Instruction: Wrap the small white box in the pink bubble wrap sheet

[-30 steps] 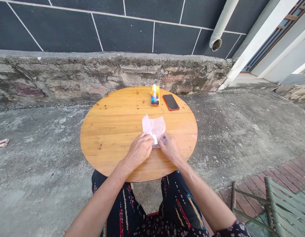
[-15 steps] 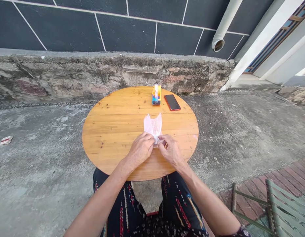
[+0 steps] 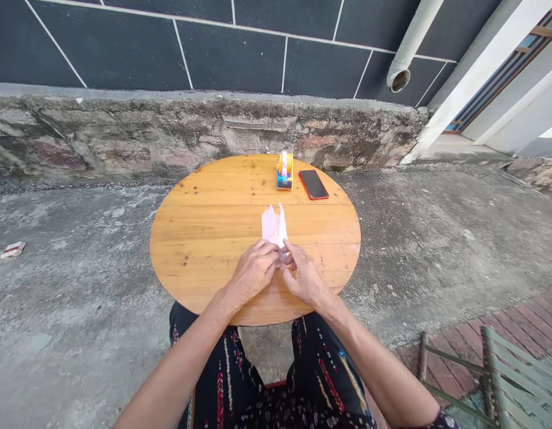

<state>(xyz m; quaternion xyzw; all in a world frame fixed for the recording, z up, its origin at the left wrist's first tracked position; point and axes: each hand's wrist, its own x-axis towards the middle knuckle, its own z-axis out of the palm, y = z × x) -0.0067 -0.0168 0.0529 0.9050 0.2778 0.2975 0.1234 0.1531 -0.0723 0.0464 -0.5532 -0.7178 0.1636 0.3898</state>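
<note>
A thin pale pink sheet (image 3: 273,225) stands folded and bunched over the round wooden table (image 3: 204,238). My left hand (image 3: 252,271) pinches its near end from the left. My right hand (image 3: 303,276) meets it from the right, fingers closed on the same end. The two hands touch each other above the table's near half. The sheet's lower edge is hidden behind my fingers.
At the table's far edge stand a yellow and blue tape dispenser (image 3: 284,170) and a dark phone with a red rim (image 3: 313,184). A green slatted chair (image 3: 503,375) is at the lower right. A stone ledge (image 3: 168,131) and a drain pipe (image 3: 407,47) lie behind.
The sheet, spread fairly wide a second ago, has been gathered into a narrow upright fold. My hands have closed in toward each other. The view has shifted slightly.
</note>
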